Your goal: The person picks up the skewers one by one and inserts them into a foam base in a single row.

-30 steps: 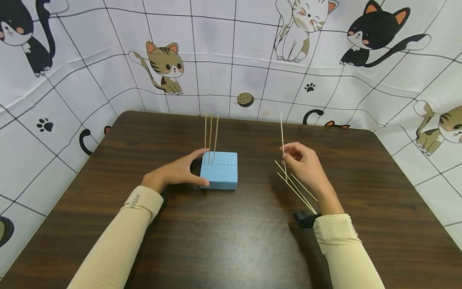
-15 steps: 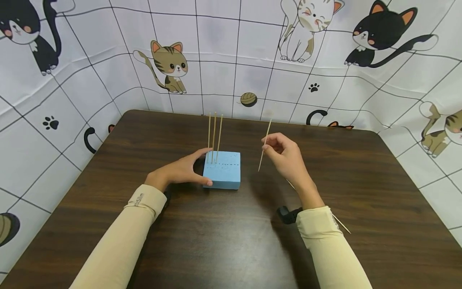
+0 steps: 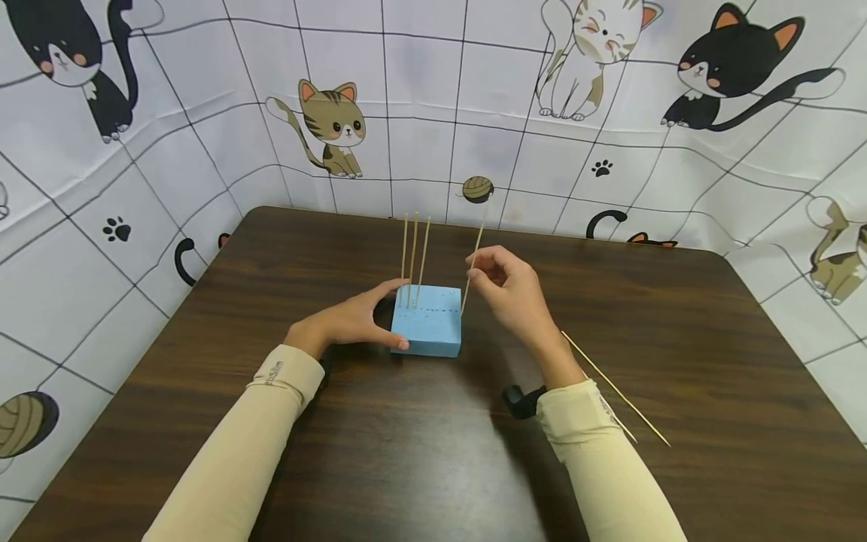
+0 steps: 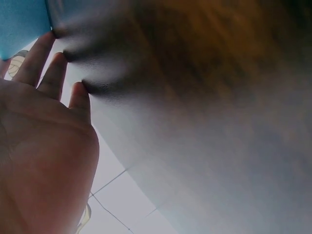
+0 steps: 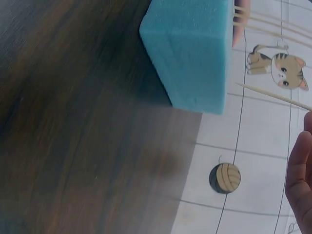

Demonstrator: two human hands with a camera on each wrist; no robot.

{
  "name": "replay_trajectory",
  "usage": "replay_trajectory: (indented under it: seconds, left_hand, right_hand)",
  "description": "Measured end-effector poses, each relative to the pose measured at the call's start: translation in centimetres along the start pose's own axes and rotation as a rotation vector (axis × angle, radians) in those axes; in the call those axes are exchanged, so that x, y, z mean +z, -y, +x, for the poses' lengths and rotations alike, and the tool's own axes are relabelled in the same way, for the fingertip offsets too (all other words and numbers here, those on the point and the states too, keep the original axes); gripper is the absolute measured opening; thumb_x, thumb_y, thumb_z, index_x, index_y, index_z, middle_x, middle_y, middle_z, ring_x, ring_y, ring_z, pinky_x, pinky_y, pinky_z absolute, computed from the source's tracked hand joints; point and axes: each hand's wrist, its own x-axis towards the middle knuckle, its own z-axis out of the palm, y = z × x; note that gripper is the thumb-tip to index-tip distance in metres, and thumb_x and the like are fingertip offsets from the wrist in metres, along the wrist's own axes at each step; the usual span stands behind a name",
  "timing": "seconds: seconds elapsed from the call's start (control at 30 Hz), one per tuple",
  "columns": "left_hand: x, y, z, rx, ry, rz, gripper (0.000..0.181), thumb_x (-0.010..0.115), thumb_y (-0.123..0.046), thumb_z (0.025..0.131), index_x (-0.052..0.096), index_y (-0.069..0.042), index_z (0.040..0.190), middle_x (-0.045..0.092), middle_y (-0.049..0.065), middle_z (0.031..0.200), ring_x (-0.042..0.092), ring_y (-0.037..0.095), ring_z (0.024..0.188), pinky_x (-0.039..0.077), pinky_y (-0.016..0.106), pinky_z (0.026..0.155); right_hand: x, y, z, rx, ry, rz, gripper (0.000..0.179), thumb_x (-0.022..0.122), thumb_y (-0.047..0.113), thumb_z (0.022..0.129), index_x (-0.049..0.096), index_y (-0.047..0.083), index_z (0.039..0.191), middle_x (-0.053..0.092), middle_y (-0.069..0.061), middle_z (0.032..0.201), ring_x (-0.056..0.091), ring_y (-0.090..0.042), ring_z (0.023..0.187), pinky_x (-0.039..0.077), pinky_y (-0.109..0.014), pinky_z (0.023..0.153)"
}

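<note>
A light blue foam block (image 3: pixel 432 327) lies on the table, its top dotted with small holes. Three thin wooden skewers (image 3: pixel 412 260) stand upright near its back left corner. My left hand (image 3: pixel 345 320) holds the block from the left, thumb at the front corner and index finger at the back; in the left wrist view its other fingers (image 4: pixel 53 73) reach down to the table. Just right of the block, my right hand (image 3: pixel 508 286) pinches another skewer (image 3: pixel 478 239), tilted. Its pointed lower tip shows apart from the block's top face in the right wrist view.
Loose skewers (image 3: pixel 619 391) lie on the dark wooden table (image 3: pixel 406 452) beside and partly under my right forearm. A white curtain (image 3: pixel 420 83) printed with cats hangs behind the table and around its sides.
My right hand has carried the skewer left, from above the loose skewers to beside the foam block. My left hand keeps its hold on the block.
</note>
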Motion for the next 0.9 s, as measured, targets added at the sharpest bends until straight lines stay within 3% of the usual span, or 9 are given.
replay_trajectory:
  seconds: [0.47, 0.9]
  left_hand:
    - [0.1, 0.1, 0.1, -0.009, -0.007, 0.005, 0.111, 0.085, -0.047, 0.074, 0.016, -0.029, 0.159, 0.027, 0.004, 0.160, 0.026, 0.025, 0.146, 0.022, 0.054, 0.118]
    - [-0.1, 0.3, 0.0, -0.022, -0.006, 0.010, 0.110, 0.084, -0.049, 0.074, 0.016, -0.030, 0.159, 0.027, 0.003, 0.160, 0.026, 0.024, 0.146, 0.022, 0.053, 0.118]
  right_hand:
    - [2.9, 0.9, 1.0, -0.037, 0.045, 0.005, 0.011, 0.062, 0.006, 0.097, 0.066, 0.005, 0.108, 0.067, -0.009, 0.102, 0.064, -0.017, 0.087, 0.052, -0.029, 0.077]
    - [4.4, 1.3, 1.7, -0.065, 0.043, -0.004, 0.013, 0.060, 0.008, 0.098, 0.065, 0.005, 0.109, 0.067, -0.008, 0.099, 0.063, -0.019, 0.087, 0.053, -0.035, 0.081]
